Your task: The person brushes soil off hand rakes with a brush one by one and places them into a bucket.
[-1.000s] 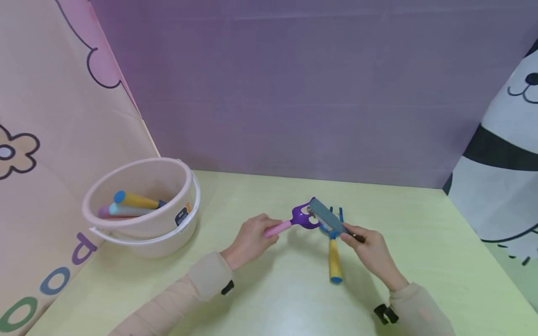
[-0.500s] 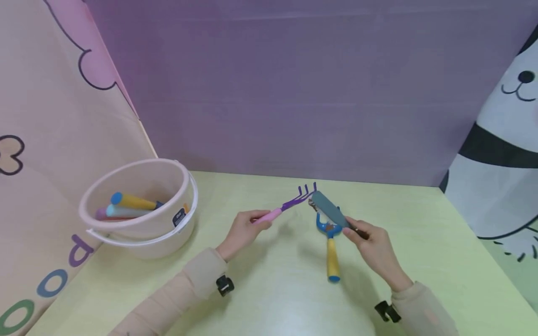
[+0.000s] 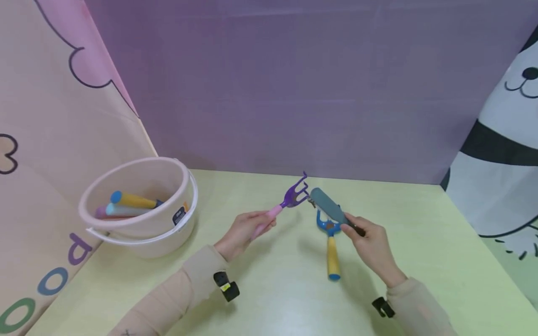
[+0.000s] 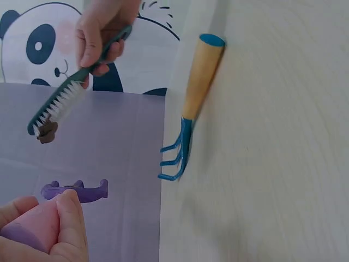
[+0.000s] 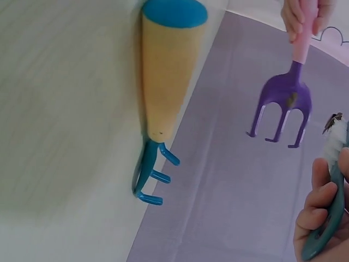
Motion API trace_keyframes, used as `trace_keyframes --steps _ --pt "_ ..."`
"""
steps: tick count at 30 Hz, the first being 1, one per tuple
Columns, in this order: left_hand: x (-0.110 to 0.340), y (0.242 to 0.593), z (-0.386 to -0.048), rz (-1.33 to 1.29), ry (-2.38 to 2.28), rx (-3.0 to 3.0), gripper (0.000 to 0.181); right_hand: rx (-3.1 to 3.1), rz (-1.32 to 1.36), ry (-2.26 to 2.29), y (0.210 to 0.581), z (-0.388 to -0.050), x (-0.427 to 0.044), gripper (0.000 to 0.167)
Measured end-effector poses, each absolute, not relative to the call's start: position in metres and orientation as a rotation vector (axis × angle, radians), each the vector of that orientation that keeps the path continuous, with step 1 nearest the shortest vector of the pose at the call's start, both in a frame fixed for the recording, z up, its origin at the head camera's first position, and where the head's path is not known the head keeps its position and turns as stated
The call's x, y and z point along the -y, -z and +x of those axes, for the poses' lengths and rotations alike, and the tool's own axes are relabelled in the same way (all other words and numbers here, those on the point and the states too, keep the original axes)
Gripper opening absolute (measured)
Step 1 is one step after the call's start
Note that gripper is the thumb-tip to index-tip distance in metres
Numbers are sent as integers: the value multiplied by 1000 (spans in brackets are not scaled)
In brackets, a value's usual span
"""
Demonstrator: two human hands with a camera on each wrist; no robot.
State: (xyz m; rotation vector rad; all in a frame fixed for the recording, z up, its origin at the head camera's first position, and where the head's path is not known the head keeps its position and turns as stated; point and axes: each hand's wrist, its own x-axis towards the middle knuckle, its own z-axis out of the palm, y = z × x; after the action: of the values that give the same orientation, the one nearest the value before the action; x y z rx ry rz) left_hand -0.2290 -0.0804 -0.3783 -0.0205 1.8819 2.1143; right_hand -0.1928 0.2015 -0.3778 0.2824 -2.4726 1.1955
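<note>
My left hand [image 3: 240, 232] grips the pink handle of a small purple hand rake [image 3: 291, 198], its tines angled up and to the right. In my right hand [image 3: 373, 246] is a dark green brush [image 3: 329, 205] with white bristles [image 4: 66, 99], facing down and left. A brown clump [image 4: 48, 132] clings to the bristles near the brush's tip. The right wrist view shows a brown smudge [image 5: 292, 100] on the purple rake's head. Rake and brush are close together above the table; whether they touch is unclear. Below the brush lies a blue hand rake [image 3: 333, 256] with a yellow handle, partly covered by it.
A pale pink bucket [image 3: 138, 231] with a white handle stands on the table [image 3: 277, 298] at the left. Several tool handles, among them a yellow one [image 3: 134, 200], stick up inside it. A purple cloth backdrop [image 3: 294, 93] hangs behind the table.
The left hand has drawn the purple rake left, off the brush, and turned it so its tines point upward. The brush has shifted only slightly, uncovering more of the blue rake.
</note>
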Motion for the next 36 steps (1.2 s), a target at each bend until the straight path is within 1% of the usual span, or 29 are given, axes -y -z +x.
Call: trace_keyframes --steps 9,18,30,36 --pt "78 376 -225 -106 -2188 -1581 41 2442 311 -1125 387 -195 -201 30" --pt "74 376 -224 -189 -2239 -1440 42 2465 306 -1124 393 -203 -197 31" --pt "63 369 -221 -149 -2221 -1384 43 2474 313 -1198 395 -212 -188 33" --pt "59 364 -218 -144 -2217 -1387 44 2430 346 -1101 394 -213 -180 33"
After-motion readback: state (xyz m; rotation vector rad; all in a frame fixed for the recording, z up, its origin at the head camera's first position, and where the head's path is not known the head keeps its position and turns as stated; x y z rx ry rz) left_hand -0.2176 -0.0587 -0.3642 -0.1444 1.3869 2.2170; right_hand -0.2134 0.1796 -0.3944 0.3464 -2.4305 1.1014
